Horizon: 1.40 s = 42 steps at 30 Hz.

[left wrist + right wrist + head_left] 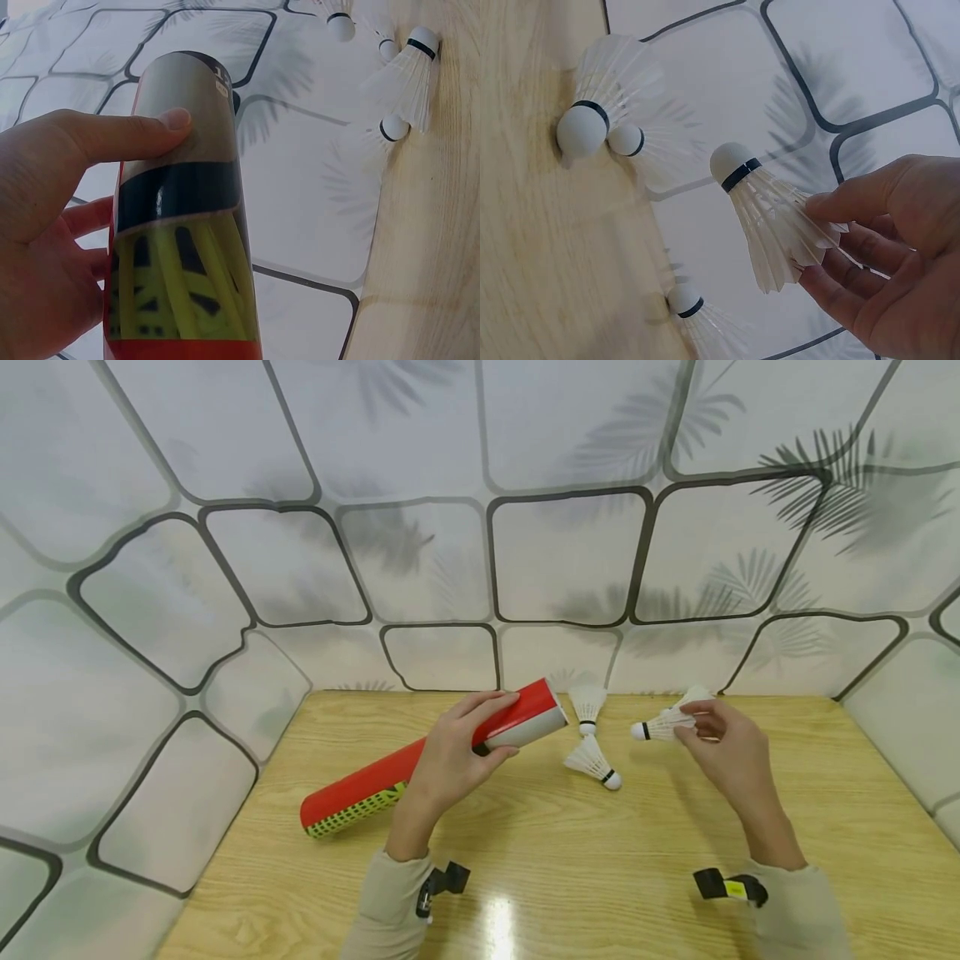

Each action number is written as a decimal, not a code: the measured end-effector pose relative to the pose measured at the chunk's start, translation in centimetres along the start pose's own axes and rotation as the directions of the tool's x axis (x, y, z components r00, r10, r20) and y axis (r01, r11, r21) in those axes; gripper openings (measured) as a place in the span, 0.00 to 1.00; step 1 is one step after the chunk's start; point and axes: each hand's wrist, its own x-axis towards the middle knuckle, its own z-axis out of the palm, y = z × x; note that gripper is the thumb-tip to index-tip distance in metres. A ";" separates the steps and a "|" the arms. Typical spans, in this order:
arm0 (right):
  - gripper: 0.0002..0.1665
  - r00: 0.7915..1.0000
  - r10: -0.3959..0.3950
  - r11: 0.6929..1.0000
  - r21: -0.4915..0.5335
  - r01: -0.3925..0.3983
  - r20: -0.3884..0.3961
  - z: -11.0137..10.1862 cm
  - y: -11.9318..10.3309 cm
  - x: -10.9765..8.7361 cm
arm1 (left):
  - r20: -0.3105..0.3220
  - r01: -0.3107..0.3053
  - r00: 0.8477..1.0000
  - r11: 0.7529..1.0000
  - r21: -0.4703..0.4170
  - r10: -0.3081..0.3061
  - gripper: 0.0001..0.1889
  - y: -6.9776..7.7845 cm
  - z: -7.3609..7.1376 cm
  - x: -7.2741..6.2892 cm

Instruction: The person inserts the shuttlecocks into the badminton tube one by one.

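My left hand (450, 758) grips a long red shuttlecock tube (367, 782) near its upper end, thumb on the grey band. The tube slants across the left half of the table, its grey-banded end raised toward the right. My right hand (731, 750) pinches a white shuttlecock (780, 229) by the feather skirt, its cork pointing left toward the tube. Behind that hand another shuttlecock (685, 300) lies near the table's back edge. Between the hands are two more: a back shuttlecock (587, 703) and a front shuttlecock (590, 760), whose feathers meet the back one's cork.
A wooden table (585, 868) spans the work area. Patterned cloth (420, 560) with dark outlines and leaf prints rises along its back edge and both sides. Dark straps with small devices (731, 887) sit at both sleeve cuffs.
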 end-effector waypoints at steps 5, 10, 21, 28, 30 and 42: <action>0.14 0.999 -0.029 0.999 0.030 0.029 -0.022 -0.4 -0.4 0.1 | 0.002 -0.011 1.000 1.000 -0.008 0.011 0.33 0.0 0.1 0.0; 0.14 0.997 -0.058 0.997 0.057 0.061 -0.053 -0.8 -1.0 0.0 | 0.009 -0.007 1.000 1.000 -0.011 0.007 0.33 0.1 0.2 0.0; 0.14 0.992 -0.062 0.993 0.091 0.072 -0.106 -1.6 -2.9 -0.2 | 0.010 -0.029 1.000 0.999 -0.014 0.029 0.33 0.2 0.3 0.1; 0.15 0.988 -0.093 0.986 0.125 0.109 -0.123 -1.8 -3.5 -0.3 | 0.018 -0.030 0.999 0.999 -0.024 0.030 0.34 0.6 0.4 0.1; 0.15 0.988 -0.100 0.984 0.133 0.116 -0.122 -1.8 -3.6 -0.3 | 0.021 -0.037 0.999 0.999 -0.021 0.038 0.35 0.6 0.5 0.2; 0.18 0.986 -0.119 0.956 0.254 0.147 -0.120 -1.8 -4.5 -0.4 | 0.021 -0.071 0.997 0.997 -0.019 0.071 0.35 0.9 0.8 0.2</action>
